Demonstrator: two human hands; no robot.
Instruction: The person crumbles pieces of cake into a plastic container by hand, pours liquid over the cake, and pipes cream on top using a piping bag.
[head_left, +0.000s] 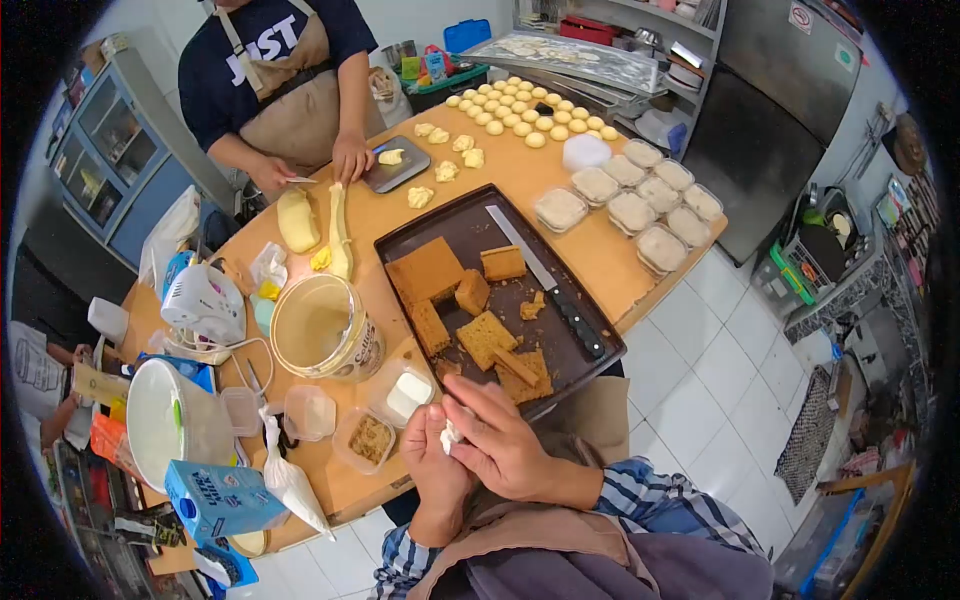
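Observation:
Both my hands meet in front of me, just past the near edge of the dark tray (583, 262). A small crumpled white piece (450, 437) sits between them; tissue or something soft, I cannot make out which. My left hand (438, 468) is closed around it from the left. My right hand (508, 446) presses on it from the other side, fingers held together. Nearby on the tray lie brown cake blocks (425, 270), a cut cake slice (487, 338) and a long knife (535, 265). Left of my hands are a tub of crumbs (364, 440) and a tub with white blocks (408, 394).
A co-worker (290, 100) across the table cuts dough beside a scale (397, 165). Dough balls (535, 139) and lidded boxes (632, 212) stand at the back right. On the left are a bucket (318, 325), a mixer (203, 302), a piping bag (290, 480) and a blue carton (225, 497).

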